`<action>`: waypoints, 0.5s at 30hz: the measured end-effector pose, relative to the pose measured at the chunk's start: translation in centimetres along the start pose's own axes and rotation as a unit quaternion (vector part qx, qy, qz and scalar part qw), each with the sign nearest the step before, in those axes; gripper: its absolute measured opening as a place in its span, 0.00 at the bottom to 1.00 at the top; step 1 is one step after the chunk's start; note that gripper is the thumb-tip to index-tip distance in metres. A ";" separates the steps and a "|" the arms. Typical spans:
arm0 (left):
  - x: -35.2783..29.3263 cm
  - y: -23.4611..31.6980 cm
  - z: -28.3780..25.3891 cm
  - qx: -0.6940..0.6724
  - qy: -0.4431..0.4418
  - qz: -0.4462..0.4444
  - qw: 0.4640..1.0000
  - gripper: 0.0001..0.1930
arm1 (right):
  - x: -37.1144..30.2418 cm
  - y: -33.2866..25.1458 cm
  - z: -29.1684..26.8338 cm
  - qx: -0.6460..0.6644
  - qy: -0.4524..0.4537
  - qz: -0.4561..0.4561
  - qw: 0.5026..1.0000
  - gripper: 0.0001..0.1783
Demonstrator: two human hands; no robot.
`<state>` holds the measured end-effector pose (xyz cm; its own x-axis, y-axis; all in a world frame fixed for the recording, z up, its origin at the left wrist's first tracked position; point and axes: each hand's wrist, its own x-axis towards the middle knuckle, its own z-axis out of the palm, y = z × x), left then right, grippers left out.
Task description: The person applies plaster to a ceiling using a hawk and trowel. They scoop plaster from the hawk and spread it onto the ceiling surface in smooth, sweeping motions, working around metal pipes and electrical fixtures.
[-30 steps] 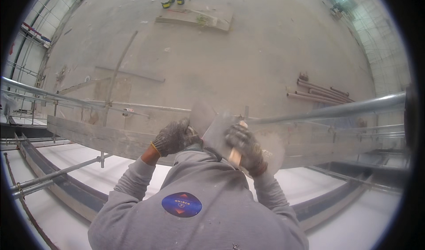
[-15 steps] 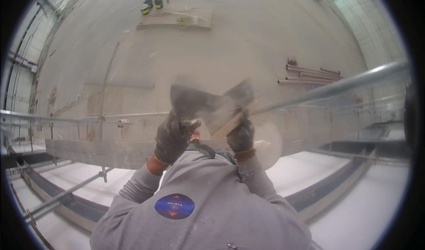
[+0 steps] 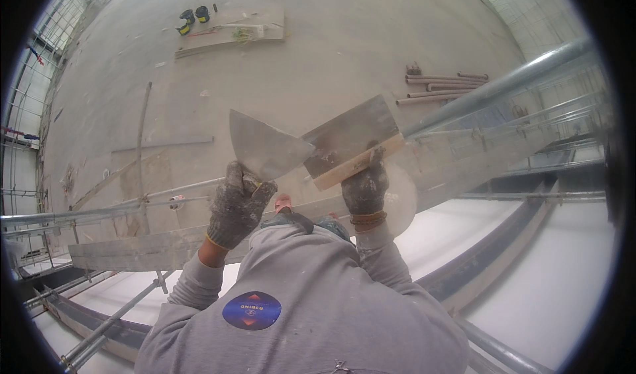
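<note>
One grey sweatshirt (image 3: 318, 294), with a round blue sticker (image 3: 252, 310) on its front, fills the lower middle of the view. Beyond it, both hands wear dirty knitted gloves. The left hand (image 3: 238, 205) is closed around the handle end of a wide putty knife (image 3: 265, 147), whose blade spreads away from the body like a fan; the handle itself is mostly hidden by the glove. The right hand (image 3: 366, 188) grips the wooden back edge of a rectangular metal trowel (image 3: 354, 132), which is tilted, with its plate pointing away from the person. One corner of the putty knife meets the left end of the trowel in the view, but I cannot tell whether they touch. Just beside the right hand is a pale rounded object, of unclear kind. Below the tools, a scaffold plank (image 3: 152, 245) runs across, and a metal guard rail (image 3: 503, 86) rises toward the right. Further away, on the floor, lie several brownish pipes (image 3: 442, 89). Farthest, black buckets (image 3: 202, 14) stand near a flat board (image 3: 271, 29).
</note>
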<state>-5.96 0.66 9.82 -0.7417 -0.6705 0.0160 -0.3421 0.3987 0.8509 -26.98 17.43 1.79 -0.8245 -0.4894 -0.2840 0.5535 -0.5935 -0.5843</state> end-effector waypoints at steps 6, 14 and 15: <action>-0.5 -3.6 0.5 0.229 -0.103 0.098 0.963 0.22 | -2.0 0.3 -1.0 -0.647 -0.022 -0.388 0.656 0.30; -0.4 0.0 2.5 0.181 -0.127 0.023 0.975 0.21 | -3.2 1.9 -4.6 -0.718 -0.101 -0.483 0.490 0.21; -0.3 0.5 2.7 0.164 -0.135 0.008 0.977 0.21 | -3.7 2.7 -3.9 -0.652 -0.091 -0.429 0.618 0.20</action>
<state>-7.47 2.69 8.81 -0.8590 -0.4900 -0.1483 -0.4619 0.6169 0.6372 -22.95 20.15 -1.71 -0.6565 -0.4863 0.5766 -0.7418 0.2775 -0.6105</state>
